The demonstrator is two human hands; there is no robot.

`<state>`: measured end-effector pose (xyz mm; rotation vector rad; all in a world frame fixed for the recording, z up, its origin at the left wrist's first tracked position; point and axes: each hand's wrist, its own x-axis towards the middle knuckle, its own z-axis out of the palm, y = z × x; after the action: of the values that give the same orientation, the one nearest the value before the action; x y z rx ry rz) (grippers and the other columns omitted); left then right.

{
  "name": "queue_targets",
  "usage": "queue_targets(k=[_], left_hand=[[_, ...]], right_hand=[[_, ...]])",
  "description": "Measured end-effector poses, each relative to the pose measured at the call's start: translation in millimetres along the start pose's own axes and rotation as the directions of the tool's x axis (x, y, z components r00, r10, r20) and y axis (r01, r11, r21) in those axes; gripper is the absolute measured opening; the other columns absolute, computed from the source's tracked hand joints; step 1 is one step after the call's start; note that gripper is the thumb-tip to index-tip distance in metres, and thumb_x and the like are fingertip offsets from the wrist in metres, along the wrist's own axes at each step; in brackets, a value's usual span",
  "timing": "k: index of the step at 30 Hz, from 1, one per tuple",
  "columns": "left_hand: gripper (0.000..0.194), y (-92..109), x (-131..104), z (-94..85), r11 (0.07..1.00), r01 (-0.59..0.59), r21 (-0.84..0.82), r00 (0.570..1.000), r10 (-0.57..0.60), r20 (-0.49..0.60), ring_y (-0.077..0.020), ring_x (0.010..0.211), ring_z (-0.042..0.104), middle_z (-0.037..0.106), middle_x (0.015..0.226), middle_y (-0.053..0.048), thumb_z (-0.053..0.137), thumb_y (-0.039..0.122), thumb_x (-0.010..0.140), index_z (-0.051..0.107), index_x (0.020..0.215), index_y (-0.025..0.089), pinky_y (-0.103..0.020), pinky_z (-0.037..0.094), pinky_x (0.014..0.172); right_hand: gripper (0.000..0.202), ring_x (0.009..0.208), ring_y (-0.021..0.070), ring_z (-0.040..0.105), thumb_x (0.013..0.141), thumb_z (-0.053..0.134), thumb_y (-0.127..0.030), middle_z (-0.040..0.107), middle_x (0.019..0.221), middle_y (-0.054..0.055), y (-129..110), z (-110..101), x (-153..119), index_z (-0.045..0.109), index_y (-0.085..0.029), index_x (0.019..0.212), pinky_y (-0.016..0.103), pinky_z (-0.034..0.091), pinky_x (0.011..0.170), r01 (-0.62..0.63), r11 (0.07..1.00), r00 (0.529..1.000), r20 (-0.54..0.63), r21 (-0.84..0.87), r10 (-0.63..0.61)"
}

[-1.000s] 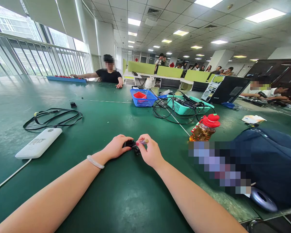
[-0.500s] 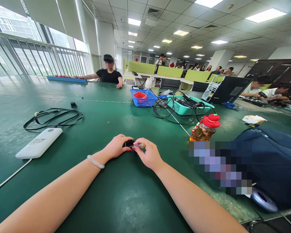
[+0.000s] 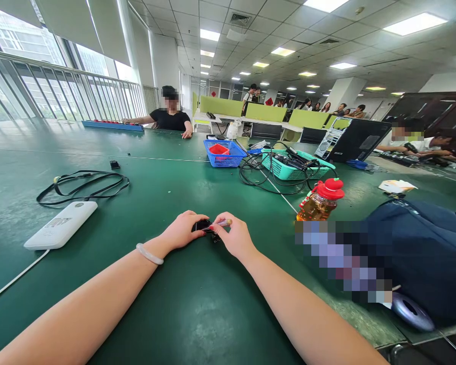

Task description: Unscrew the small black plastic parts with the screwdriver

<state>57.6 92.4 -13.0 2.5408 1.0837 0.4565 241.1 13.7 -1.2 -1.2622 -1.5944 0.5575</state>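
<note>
Over the green table (image 3: 213, 324), my left hand (image 3: 179, 230) is closed around the left side of a small black object (image 3: 201, 225), whose kind I cannot make out. My right hand (image 3: 235, 235) pinches a slim screwdriver (image 3: 224, 222) with a clear, amber-tipped handle. Its thin shaft points left and meets the black object or lies just over it; which one, I cannot tell. A dark bit of the object shows beneath the right fingers. Both hands are close together at the middle of the view.
To the left are a white power bank (image 3: 62, 225), a looped black cable (image 3: 83, 186) and a small black piece (image 3: 114, 165). Blue (image 3: 225, 161) and teal baskets (image 3: 285, 171) stand ahead. A red-lidded bottle (image 3: 321, 198) and dark bag (image 3: 421, 253) lie right. Another person (image 3: 171, 119) sits opposite.
The screwdriver's handle has swung slightly up and right in my right fingers, which have shifted a little. My left hand stays put. Across the table, the blue rack has slid right by the other person's hand.
</note>
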Motion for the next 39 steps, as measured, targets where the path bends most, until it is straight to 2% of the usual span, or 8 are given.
queue_targets(k=[7, 14, 17, 21, 25, 31, 34, 39], left_hand=[[0.047, -2, 0, -0.9, 1.0, 0.015, 0.004, 1.0, -0.015, 0.006, -0.0268, 0.109, 0.057, 0.067, 0.111, -0.009, 0.065, 0.041, 0.082, 0.06, 0.126, 0.025, -0.041, 0.045, 0.097], [0.045, -3, 1, -0.3, 1.0, -0.009, -0.009, 1.0, 0.009, -0.007, -0.0265, 0.107, 0.057, 0.067, 0.11, -0.009, 0.064, 0.041, 0.082, 0.06, 0.125, 0.026, -0.042, 0.046, 0.095], [0.043, -2, 0, -0.4, 1.0, -0.029, -0.004, 1.0, 0.028, -0.007, -0.0262, 0.105, 0.057, 0.068, 0.108, -0.008, 0.064, 0.037, 0.083, 0.061, 0.124, 0.026, -0.041, 0.047, 0.093], [0.043, -1, 0, -0.5, 1.0, -0.023, 0.01, 1.0, 0.024, -0.014, -0.0264, 0.104, 0.057, 0.067, 0.107, -0.009, 0.064, 0.037, 0.083, 0.061, 0.124, 0.024, -0.041, 0.047, 0.093], [0.042, -1, 0, -0.4, 1.0, -0.027, 0.005, 0.999, 0.027, -0.018, -0.0262, 0.103, 0.058, 0.067, 0.106, -0.008, 0.063, 0.039, 0.083, 0.061, 0.123, 0.026, -0.041, 0.047, 0.093], [0.043, 1, 0, -0.5, 1.0, -0.017, -0.007, 1.0, 0.017, -0.01, -0.0262, 0.105, 0.058, 0.067, 0.108, -0.009, 0.063, 0.039, 0.083, 0.061, 0.123, 0.026, -0.04, 0.047, 0.094], [0.042, 1, -1, 0.2, 0.999, -0.036, -0.012, 0.999, 0.035, -0.01, -0.0261, 0.105, 0.057, 0.067, 0.107, -0.008, 0.063, 0.04, 0.083, 0.061, 0.123, 0.026, -0.04, 0.047, 0.093], [0.041, -1, 0, 1.3, 0.998, -0.061, -0.014, 0.998, 0.061, -0.016, -0.0257, 0.106, 0.056, 0.068, 0.108, -0.008, 0.062, 0.041, 0.084, 0.062, 0.122, 0.026, -0.041, 0.046, 0.095]], right_hand=[[0.014, 0.074, 0.0176, 0.066, 0.083, 0.059, -0.037, 0.069, 0.078, 0.001, 1, 1, -1, 0.057, -0.023, 0.082, 0.029, 0.051, 0.069, -0.016, 1.0, 1.0, 0.003, 0.0, 0.016], [0.01, 0.081, 0.0179, 0.069, 0.086, 0.056, -0.028, 0.072, 0.087, 0.003, 0, 0, -5, 0.052, -0.024, 0.093, 0.033, 0.054, 0.078, 0.123, 0.992, 0.992, -0.02, 0.008, -0.123], [0.016, 0.083, 0.0185, 0.069, 0.088, 0.054, -0.026, 0.073, 0.089, 0.004, 1, -1, -6, 0.047, -0.024, 0.103, 0.035, 0.054, 0.081, 0.179, 0.984, 0.979, -0.098, -0.016, -0.18], [0.022, 0.085, 0.0187, 0.069, 0.092, 0.051, -0.026, 0.072, 0.09, 0.005, 4, -3, -5, 0.042, -0.024, 0.112, 0.037, 0.054, 0.083, 0.234, 0.97, 0.938, -0.249, -0.06, -0.241], [0.019, 0.084, 0.018, 0.069, 0.091, 0.053, -0.029, 0.072, 0.089, 0.004, 6, -4, -3, 0.047, -0.024, 0.108, 0.035, 0.056, 0.08, 0.168, 0.985, 0.932, -0.319, -0.041, -0.173], [0.02, 0.076, 0.0177, 0.071, 0.085, 0.061, -0.033, 0.072, 0.083, 0.002, 11, -1, 1, 0.052, -0.024, 0.099, 0.033, 0.058, 0.076, 0.043, 0.995, 0.963, -0.27, 0.085, -0.019], [0.02, 0.076, 0.0183, 0.071, 0.085, 0.062, -0.035, 0.072, 0.083, 0.003, 11, -1, 0, 0.053, -0.024, 0.098, 0.034, 0.059, 0.075, 0.05, 0.995, 0.963, -0.267, 0.085, -0.026], [0.017, 0.083, 0.0184, 0.07, 0.088, 0.058, -0.035, 0.072, 0.087, 0.004, 11, -2, 0, 0.052, -0.024, 0.099, 0.034, 0.058, 0.078, 0.117, 0.993, 0.931, -0.353, 0.036, -0.097]])
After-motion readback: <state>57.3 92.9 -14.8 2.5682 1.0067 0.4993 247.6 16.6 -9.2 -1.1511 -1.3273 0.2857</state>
